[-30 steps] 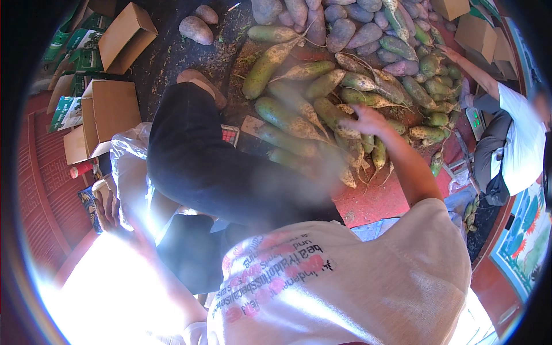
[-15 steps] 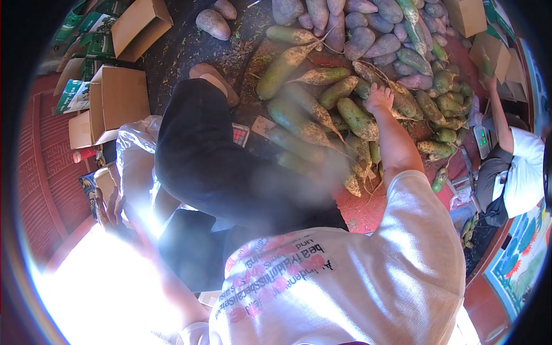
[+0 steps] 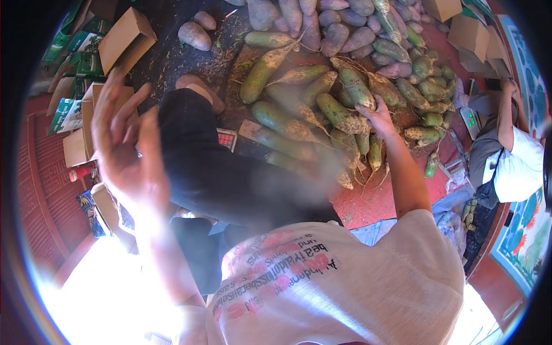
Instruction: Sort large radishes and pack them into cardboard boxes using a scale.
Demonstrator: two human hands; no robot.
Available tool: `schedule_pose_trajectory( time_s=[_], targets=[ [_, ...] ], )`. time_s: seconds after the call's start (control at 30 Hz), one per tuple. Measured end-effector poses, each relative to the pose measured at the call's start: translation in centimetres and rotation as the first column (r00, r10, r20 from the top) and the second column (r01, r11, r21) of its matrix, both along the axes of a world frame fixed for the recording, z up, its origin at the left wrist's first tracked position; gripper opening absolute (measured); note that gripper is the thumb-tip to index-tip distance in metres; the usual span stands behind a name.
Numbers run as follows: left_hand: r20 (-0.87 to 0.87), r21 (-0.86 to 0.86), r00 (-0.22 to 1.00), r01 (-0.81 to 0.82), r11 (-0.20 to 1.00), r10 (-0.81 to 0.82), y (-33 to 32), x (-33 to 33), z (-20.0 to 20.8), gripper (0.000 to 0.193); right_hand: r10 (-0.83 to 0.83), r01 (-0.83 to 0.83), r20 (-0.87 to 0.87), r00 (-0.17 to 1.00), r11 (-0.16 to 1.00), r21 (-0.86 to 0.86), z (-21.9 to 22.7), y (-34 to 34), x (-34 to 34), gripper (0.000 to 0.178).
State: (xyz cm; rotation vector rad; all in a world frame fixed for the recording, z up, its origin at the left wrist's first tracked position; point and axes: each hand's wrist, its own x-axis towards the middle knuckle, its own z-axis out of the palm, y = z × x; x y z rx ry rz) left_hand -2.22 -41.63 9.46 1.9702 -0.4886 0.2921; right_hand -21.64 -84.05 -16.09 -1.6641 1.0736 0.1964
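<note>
Right hand (image 3: 376, 115) reaches into the pile, fingers curled over a green radish (image 3: 356, 87). Left hand (image 3: 123, 149) raised near cardboard boxes (image 3: 123, 37), fingers spread, holding nothing.

We see rough, dusty green radishes (image 3: 339, 112) with dirt on their skins, matt brown cardboard boxes (image 3: 123, 37), and our soft cloth shirt (image 3: 356, 287).

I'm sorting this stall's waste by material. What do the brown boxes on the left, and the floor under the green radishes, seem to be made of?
The brown boxes look like plain corrugated cardboard: matte tan faces, folded flaps, no gloss. The floor under the green radishes looks like red-painted concrete or a red mat; it is flat, dull and dusted with soil, so which of the two stays open.
</note>
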Motion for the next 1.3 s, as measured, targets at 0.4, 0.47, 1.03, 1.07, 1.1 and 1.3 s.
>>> schedule_pose_trajectory(
  time_s=[0.4, 0.47, 1.03, 1.07, 1.1, 1.3],
  targets=[
    [-0.051, -0.043, 0.999, -0.001, 0.999, -0.001, 1.8, 0.2, 0.1, 0.047, -0.069, 0.065, 0.041, 0.997, 0.994, 0.088, -0.9, 0.3, -0.5, 0.074],
    [-0.047, -0.018, 0.995, -0.085, 0.996, 0.084, 4.0, 0.6, 0.1, 0.047, -0.023, -0.006, -0.207, 0.978, 0.990, -0.139, -3.5, -2.1, -0.9, 0.085],
    [-0.068, 0.100, 0.868, -0.484, 0.869, 0.491, 20.2, 3.8, -5.4, 0.048, 0.619, -0.822, -0.544, 0.567, 0.384, -0.420, -4.9, 1.0, 12.0, 0.069],
    [-0.074, 0.104, 0.860, -0.496, 0.862, 0.504, 20.4, 4.1, -5.8, 0.048, 0.658, -0.765, -0.420, 0.625, 0.413, -0.494, -6.2, 1.7, 14.9, 0.065],
    [-0.032, 0.123, 0.865, -0.494, 0.861, 0.501, 20.5, 4.7, -5.8, 0.047, 0.696, -0.756, -0.370, 0.616, 0.391, -0.525, -7.2, 2.8, 18.2, 0.065],
    [-0.032, 0.223, 0.820, -0.552, 0.803, 0.572, 23.5, 5.7, -8.2, 0.047, 0.809, -0.798, -0.566, 0.157, -0.234, -0.556, -10.7, 9.3, 33.5, 0.073]
  ],
)
